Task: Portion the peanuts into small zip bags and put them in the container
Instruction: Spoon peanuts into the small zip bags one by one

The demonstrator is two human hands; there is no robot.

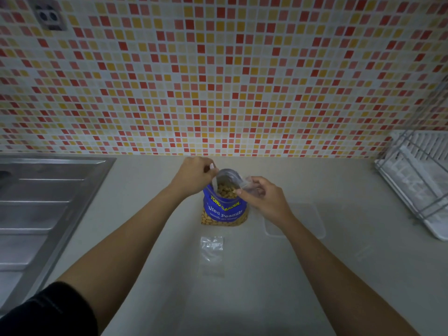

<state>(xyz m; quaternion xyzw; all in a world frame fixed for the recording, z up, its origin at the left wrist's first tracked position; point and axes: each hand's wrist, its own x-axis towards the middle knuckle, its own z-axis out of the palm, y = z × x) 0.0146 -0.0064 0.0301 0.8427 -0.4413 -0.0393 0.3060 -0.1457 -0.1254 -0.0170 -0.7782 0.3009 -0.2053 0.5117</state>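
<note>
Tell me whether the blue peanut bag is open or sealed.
Open. The mouth of the peanut bag gapes, showing silver lining and peanuts inside; the left hand pinches its top edge.

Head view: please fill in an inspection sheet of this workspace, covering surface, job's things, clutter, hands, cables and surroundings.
Surface: beige countertop, dimly lit.
Job's things: blue peanut bag stands open, peanuts showing in its mouth; small zip bag held at that mouth; spare zip bag lies flat in front of it; clear container to the right, nothing seen inside.
Clutter: nothing seen.
Hands: left hand pinches the peanut bag's top edge; right hand holds the small zip bag.
Cables: nothing seen.
Surroundings: steel sink drainboard on the left; dish rack on the right; mosaic tiled wall with a socket.
</note>
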